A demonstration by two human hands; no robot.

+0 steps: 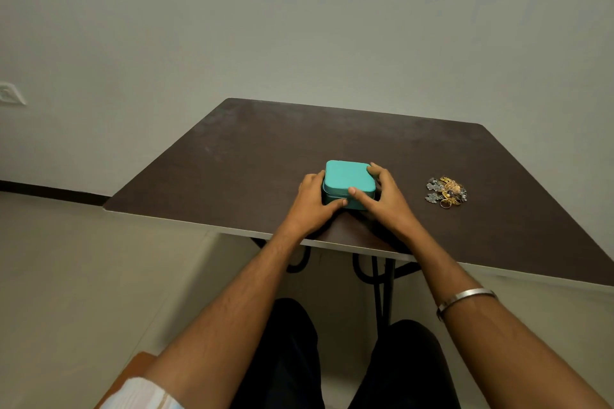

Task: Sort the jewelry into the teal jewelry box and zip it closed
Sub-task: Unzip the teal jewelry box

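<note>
Teal jewelry box [347, 178], rounded corners, textured lid

Jewelry [446, 192] right of box [348, 183]

Dark brown table [252, 149] against plain pale wall [299, 20], beige floor [66, 276].

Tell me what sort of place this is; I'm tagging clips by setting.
Probably a sparsely furnished indoor room: a dark folding-style table against a plain pale wall, a wall socket and a tiled floor.
</note>
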